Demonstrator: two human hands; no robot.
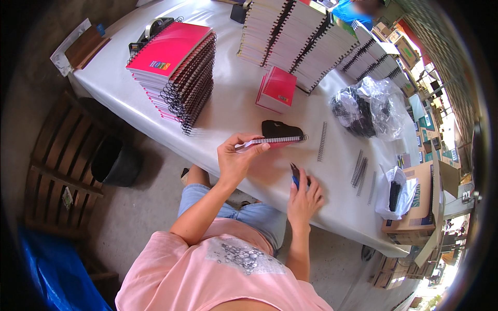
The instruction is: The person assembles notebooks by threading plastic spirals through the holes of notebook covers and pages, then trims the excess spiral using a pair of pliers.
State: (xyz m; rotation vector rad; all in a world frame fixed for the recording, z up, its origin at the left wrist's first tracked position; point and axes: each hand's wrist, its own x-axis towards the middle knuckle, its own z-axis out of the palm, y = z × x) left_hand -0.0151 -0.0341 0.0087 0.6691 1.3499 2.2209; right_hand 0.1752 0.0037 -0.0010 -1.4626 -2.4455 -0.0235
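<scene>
My left hand point(234, 159) grips a small notebook point(278, 144) by one end, its spine turned up with a coil running along it. The coil's free end sticks out past the notebook's right end. Just behind it a black cloth-like pad point(280, 129) lies on the table. My right hand point(305, 201) is closed round blue-handled pliers point(295, 173), resting near the table's front edge with the dark jaws pointing away from me. To the right of the notebook lies a loose wire coil point(322, 142).
A tall stack of red spiral notebooks point(174, 57) stands at the left, a short red stack point(277, 89) mid-table. Rows of bound books point(298, 44) fill the back. Right are more coils point(359, 171), a plastic bag of black coils point(365, 109) and a carton point(415, 197).
</scene>
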